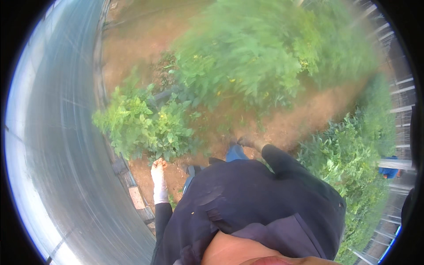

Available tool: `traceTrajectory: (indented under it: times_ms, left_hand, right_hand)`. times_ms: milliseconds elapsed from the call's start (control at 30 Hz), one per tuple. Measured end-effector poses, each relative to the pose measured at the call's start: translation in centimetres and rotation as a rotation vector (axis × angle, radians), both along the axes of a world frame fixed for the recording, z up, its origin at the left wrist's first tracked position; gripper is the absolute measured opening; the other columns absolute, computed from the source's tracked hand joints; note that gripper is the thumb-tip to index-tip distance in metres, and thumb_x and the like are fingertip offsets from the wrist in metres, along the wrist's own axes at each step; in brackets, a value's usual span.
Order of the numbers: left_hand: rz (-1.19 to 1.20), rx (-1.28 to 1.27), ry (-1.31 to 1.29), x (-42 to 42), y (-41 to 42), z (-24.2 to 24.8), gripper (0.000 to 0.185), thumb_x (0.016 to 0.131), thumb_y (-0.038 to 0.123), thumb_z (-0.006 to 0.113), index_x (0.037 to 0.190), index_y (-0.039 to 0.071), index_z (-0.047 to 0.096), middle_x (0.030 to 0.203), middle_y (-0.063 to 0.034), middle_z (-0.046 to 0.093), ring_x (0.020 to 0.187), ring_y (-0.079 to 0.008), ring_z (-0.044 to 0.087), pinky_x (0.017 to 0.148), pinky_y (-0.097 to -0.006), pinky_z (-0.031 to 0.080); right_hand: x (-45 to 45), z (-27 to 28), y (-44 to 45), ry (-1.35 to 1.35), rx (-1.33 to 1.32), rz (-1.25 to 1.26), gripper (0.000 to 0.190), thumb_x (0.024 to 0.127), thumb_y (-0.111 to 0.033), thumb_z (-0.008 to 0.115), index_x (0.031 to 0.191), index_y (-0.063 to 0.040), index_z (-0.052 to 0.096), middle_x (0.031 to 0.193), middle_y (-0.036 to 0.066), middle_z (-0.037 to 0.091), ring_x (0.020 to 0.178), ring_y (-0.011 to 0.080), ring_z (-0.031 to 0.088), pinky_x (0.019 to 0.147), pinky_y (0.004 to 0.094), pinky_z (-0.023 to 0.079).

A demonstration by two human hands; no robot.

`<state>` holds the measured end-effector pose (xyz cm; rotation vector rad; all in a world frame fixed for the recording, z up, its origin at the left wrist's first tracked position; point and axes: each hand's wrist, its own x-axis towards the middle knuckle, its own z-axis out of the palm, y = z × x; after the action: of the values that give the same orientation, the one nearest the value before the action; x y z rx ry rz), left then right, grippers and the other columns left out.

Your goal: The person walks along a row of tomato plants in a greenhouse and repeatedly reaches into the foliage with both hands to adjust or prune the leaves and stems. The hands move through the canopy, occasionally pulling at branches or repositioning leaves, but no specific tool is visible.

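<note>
My left hand [159, 165] is at the lower left, fingers curled, beside the lower leaves of a leafy green plant with small yellow flowers [149, 122]. Whether it holds anything is too small to tell. My right hand [245, 141] reaches down in front of my body, near my blue trouser leg [236, 153] and over brown soil; it is dark and blurred, so its fingers cannot be made out. Farther forward grows a large mass of green plants [245, 56], blurred, with a few yellow flowers low in it.
A curved translucent plastic greenhouse wall [66, 132] runs along the left, with blocks [135, 197] at its foot. Another row of green plants [344, 159] stands at the right. Beyond it, a person in blue [389, 168] is partly visible. Bare soil [308, 112] lies between the rows.
</note>
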<state>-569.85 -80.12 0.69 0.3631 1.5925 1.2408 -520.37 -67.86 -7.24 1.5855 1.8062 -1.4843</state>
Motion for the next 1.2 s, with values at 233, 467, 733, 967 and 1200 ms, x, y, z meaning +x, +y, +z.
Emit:
traceTrajectory:
  times_ms: [233, 467, 733, 967, 1200]
  left_hand:
    - [-0.071, -0.031, -0.008, 13.5, 6.0, 1.8, 0.020, 0.090, 0.016, 0.060, 0.102, 0.000, 0.058, 0.082, -0.0065, 0.063, 0.067, -0.0121, 0.059, 0.064, -0.0224, 0.049]
    - [-0.036, -0.102, 0.016, 21.5, 7.5, 2.5, 0.020, 0.091, 0.015, 0.059, 0.104, -0.001, 0.058, 0.084, -0.0057, 0.064, 0.069, -0.0109, 0.058, 0.065, -0.0211, 0.048]
    - [0.009, -0.290, 0.022, 20.0, 4.2, -1.1, 0.020, 0.091, 0.020, 0.058, 0.103, 0.003, 0.059, 0.082, -0.0055, 0.065, 0.066, -0.0117, 0.061, 0.059, -0.0214, 0.047]
    - [0.026, -0.305, -0.162, 19.8, 4.2, -5.1, 0.019, 0.092, 0.021, 0.056, 0.100, 0.005, 0.059, 0.082, -0.0044, 0.066, 0.064, -0.0108, 0.060, 0.057, -0.0218, 0.046]
    - [0.081, -0.407, -0.197, 17.6, 0.5, -8.0, 0.018, 0.091, 0.020, 0.055, 0.097, 0.003, 0.058, 0.080, -0.0060, 0.065, 0.063, -0.0113, 0.060, 0.056, -0.0217, 0.046]
  right_hand:
    - [13.1, -3.1, 1.2, 0.112, -0.126, -0.108, 0.032, 0.085, -0.027, 0.055, 0.112, -0.013, 0.063, 0.110, 0.011, 0.063, 0.103, 0.0257, 0.059, 0.087, 0.0382, 0.046]
    - [16.5, 2.9, 10.5, 0.068, 0.297, 0.046, 0.031, 0.081, -0.022, 0.058, 0.109, -0.010, 0.064, 0.106, 0.011, 0.064, 0.095, 0.0282, 0.061, 0.081, 0.0386, 0.048]
    - [5.4, 5.7, 21.8, 0.265, 0.946, 0.372, 0.026, 0.084, -0.008, 0.050, 0.106, -0.006, 0.063, 0.105, 0.016, 0.061, 0.100, 0.0334, 0.057, 0.086, 0.0409, 0.048]
    - [-7.3, 18.4, 38.5, 0.845, 0.502, -1.023, 0.033, 0.085, -0.012, 0.051, 0.117, -0.005, 0.053, 0.096, 0.011, 0.064, 0.071, 0.0195, 0.060, 0.066, 0.0319, 0.048]
    - [-13.6, 23.9, 50.1, 0.415, 1.086, -0.403, 0.036, 0.084, -0.022, 0.060, 0.115, -0.004, 0.057, 0.107, 0.011, 0.064, 0.096, 0.0231, 0.059, 0.084, 0.0342, 0.046]
